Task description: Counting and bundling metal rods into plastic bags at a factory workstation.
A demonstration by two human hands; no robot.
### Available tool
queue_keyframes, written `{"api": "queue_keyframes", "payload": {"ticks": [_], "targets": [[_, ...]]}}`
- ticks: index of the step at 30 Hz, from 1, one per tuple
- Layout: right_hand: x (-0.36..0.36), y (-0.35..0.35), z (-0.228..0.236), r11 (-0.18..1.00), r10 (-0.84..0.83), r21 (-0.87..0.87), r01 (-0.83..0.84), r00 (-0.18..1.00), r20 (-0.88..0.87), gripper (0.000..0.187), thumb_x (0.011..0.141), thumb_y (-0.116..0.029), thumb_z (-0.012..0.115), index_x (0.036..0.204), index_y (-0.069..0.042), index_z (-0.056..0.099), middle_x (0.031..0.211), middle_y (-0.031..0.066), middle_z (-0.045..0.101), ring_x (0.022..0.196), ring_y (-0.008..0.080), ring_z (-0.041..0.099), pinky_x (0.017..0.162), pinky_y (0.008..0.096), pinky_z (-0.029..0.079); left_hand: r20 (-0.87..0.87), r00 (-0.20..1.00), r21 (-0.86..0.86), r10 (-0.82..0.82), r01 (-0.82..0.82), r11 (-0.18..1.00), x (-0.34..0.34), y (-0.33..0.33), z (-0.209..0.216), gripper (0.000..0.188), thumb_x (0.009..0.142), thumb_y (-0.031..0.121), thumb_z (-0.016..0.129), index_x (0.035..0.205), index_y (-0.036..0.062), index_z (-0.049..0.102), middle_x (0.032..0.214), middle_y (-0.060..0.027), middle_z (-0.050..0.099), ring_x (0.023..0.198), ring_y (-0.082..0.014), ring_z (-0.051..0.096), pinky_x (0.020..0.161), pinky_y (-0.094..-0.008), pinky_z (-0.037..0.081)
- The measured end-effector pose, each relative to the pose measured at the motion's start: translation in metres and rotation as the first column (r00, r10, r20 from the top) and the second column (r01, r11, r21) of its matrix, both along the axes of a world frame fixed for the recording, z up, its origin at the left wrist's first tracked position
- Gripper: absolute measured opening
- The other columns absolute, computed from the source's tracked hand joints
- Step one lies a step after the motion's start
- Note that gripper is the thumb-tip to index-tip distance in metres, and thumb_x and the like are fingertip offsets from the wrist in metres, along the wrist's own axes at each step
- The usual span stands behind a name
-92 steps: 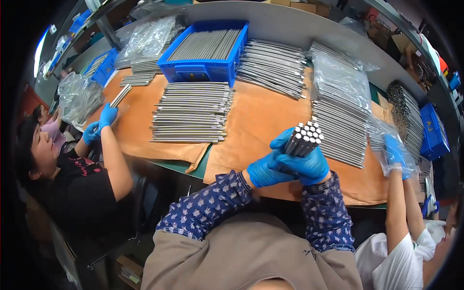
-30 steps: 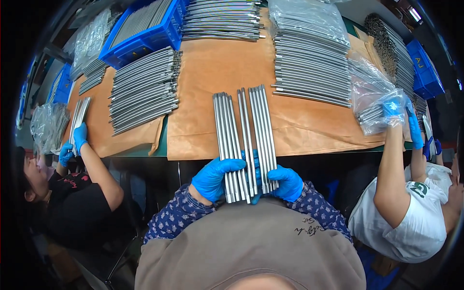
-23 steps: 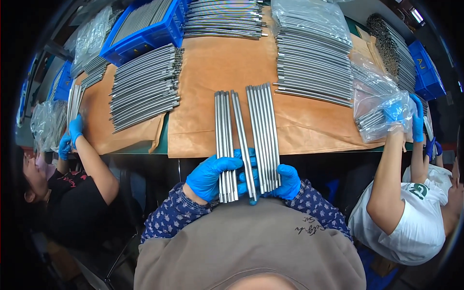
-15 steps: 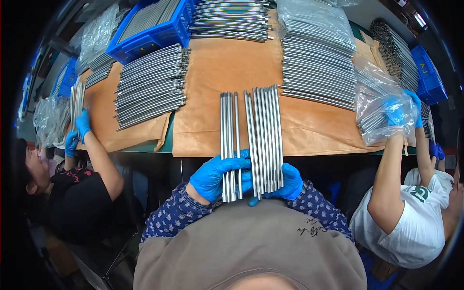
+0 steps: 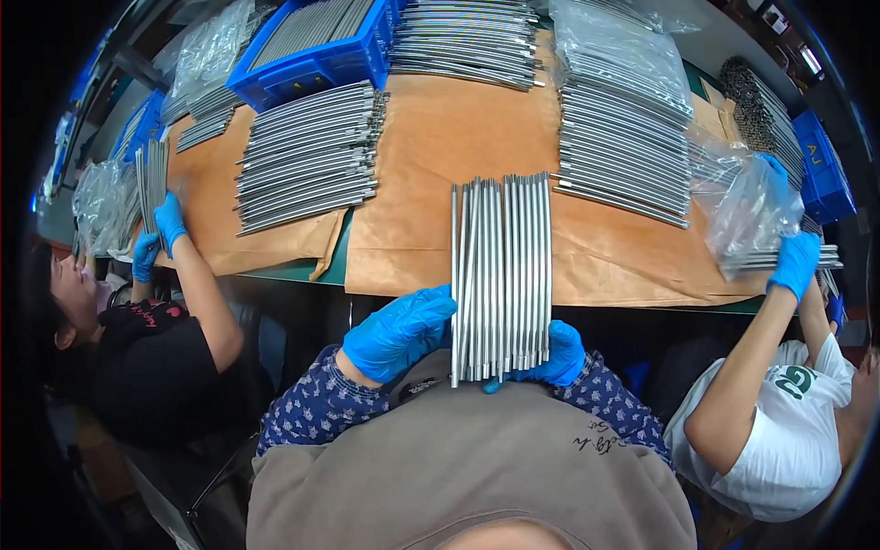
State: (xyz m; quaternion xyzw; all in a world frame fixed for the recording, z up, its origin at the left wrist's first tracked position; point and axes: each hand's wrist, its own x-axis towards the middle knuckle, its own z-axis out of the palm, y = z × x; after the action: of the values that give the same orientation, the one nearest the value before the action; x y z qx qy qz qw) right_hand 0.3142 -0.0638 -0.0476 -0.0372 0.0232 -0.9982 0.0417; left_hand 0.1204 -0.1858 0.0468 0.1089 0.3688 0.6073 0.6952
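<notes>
A row of slim silver metal rods [image 5: 502, 275] stands side by side in front of my chest, their near ends low and their far ends over the table's front edge. My right hand [image 5: 561, 356], in a blue glove, holds them from below and from the right side, with the thumb along the outer rod and a fingertip showing under the near ends. My left hand [image 5: 400, 335], also gloved in blue, is beside the leftmost rod with its fingers stretched out. Its fingertips are close to that rod; whether they touch cannot be made out.
Brown paper [image 5: 440, 229] covers the table. Rod piles lie at left [image 5: 307, 160], back [image 5: 463, 41] and right [image 5: 623, 151], the right one partly under clear plastic. A blue bin [image 5: 316, 60] holds more rods. Co-workers at left [image 5: 165, 367] and right [image 5: 761, 412] handle rods.
The few rods in my left hand have joined those in my right, closing the gap between the two groups. My left hand has let go and opened. The right co-worker's hand and bag have shifted.
</notes>
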Motion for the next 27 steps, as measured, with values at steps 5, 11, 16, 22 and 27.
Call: {"api": "queue_keyframes", "payload": {"ticks": [5, 11, 16, 22, 27], "targets": [[0.002, 0.002, 0.008, 0.997, -0.002, 0.083, -0.002, 0.999, 0.044, 0.075, 0.076, -0.032, 0.061, 0.134, -0.001, 0.024, 0.126, 0.025, 0.04, 0.11, 0.0409, 0.045, 0.086, 0.0615, 0.038, 0.1, 0.994, 0.042, -0.037, 0.033, 0.999, -0.011, -0.005, -0.017, 0.047, 0.088, 0.023, 0.051, 0.126, -0.0021, 0.04, 0.118, -0.012, 0.052, 0.104, -0.0193, 0.054, 0.088, -0.0325, 0.044], [0.002, 0.01, 0.027, 0.944, -0.065, 0.328, 0.032, 0.994, 0.091, 0.073, 0.075, -0.034, 0.063, 0.13, 0.002, 0.03, 0.118, 0.024, 0.048, 0.101, 0.039, 0.053, 0.084, 0.0544, 0.043, 0.405, 0.884, -0.064, 0.234, -0.228, 0.971, 0.001, -0.014, -0.06, 0.029, 0.086, 0.021, 0.054, 0.107, 0.001, 0.057, 0.113, -0.0111, 0.057, 0.102, -0.0231, 0.056, 0.088, -0.0374, 0.046], [0.003, 0.022, 0.062, 0.771, -0.095, 0.632, -0.076, 0.968, 0.232, 0.07, 0.076, -0.041, 0.062, 0.125, 0.003, 0.039, 0.109, 0.0215, 0.055, 0.093, 0.0302, 0.059, 0.08, 0.0431, 0.048, 0.624, 0.777, 0.074, 0.079, -0.159, 0.984, 0.005, -0.006, -0.063, 0.045, 0.085, 0.034, 0.055, 0.112, -0.0021, 0.052, 0.11, -0.019, 0.056, 0.103, -0.0277, 0.055, 0.09, -0.0423, 0.044], [0.004, 0.021, 0.069, 0.814, -0.082, 0.58, 0.034, 0.995, 0.057, 0.052, 0.084, -0.032, 0.055, 0.124, 0.0, 0.044, 0.118, 0.0166, 0.051, 0.104, 0.0257, 0.053, 0.076, 0.0364, 0.051, 0.561, 0.81, 0.015, 0.171, -0.216, 0.976, 0.015, 0.0, -0.052, 0.059, 0.081, 0.043, 0.057, 0.122, 0.0018, 0.043, 0.115, -0.0193, 0.052, 0.104, -0.0291, 0.054, 0.09, -0.0426, 0.044], [0.014, 0.02, 0.062, 0.751, -0.103, 0.656, -0.075, 0.968, 0.228, 0.056, 0.083, -0.03, 0.056, 0.122, 0.008, 0.042, 0.121, 0.0201, 0.048, 0.105, 0.0285, 0.053, 0.079, 0.0431, 0.049, 0.493, 0.805, -0.075, 0.33, -0.339, 0.938, 0.014, -0.001, -0.064, 0.059, 0.078, 0.038, 0.063, 0.123, 0.0062, 0.043, 0.117, -0.0139, 0.051, 0.106, -0.0271, 0.052, 0.09, -0.0432, 0.044]]}}
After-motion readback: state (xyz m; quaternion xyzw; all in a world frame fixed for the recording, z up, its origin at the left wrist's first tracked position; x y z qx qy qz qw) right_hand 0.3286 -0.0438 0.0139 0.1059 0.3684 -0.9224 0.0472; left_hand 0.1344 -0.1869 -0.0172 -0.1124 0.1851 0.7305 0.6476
